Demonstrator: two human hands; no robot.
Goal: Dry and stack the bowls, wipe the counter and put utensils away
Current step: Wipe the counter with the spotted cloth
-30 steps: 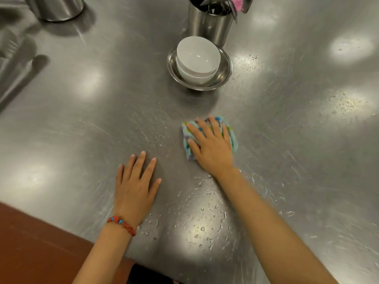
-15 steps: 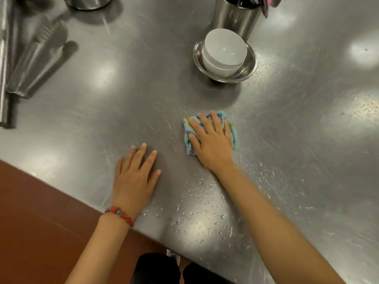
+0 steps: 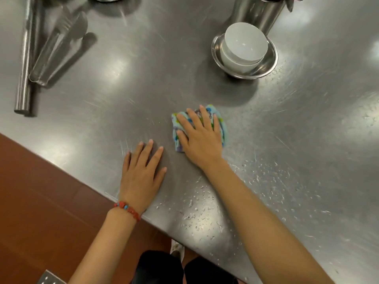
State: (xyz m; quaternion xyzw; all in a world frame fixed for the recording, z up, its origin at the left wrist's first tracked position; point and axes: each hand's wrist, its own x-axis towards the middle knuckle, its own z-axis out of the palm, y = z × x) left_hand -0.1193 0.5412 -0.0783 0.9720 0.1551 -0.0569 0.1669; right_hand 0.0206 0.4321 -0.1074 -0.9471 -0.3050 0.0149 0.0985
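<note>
Folded cloth [image 3: 220, 121] flat on the steel counter [image 3: 143, 83], mid-surface, pinned under the right hand [image 3: 200, 138]: fingers straight and spread, pressing down on it, not curled round it. Just beside, toward the near edge, left hand [image 3: 141, 173] palm-down on bare steel, fingers straight and a little fanned, holding nothing (red bead bracelet [image 3: 127, 210] at the wrist).

Against half a second back: cloth and right hand at about the same spot relative to the left hand, both hands in the same flat pose; view swung, so more floor [image 3: 41, 201] showing at lower left and the bowls sitting further right in frame.

Farther out, beyond the cloth: two white bowls [image 3: 244, 46] stacked inside a shallow steel bowl [image 3: 270, 64], well apart from the hands, with a steel utensil pot [image 3: 256, 11] touching or just behind (cannot tell which). Far left: tongs [image 3: 53, 52] and a steel rod [image 3: 24, 58] lying side by side.

Water drops [image 3: 201, 214] scattered under and beside the right forearm, along the near edge. Counter edge running diagonally past the left wrist; broad open steel left of the cloth and to the far right.
</note>
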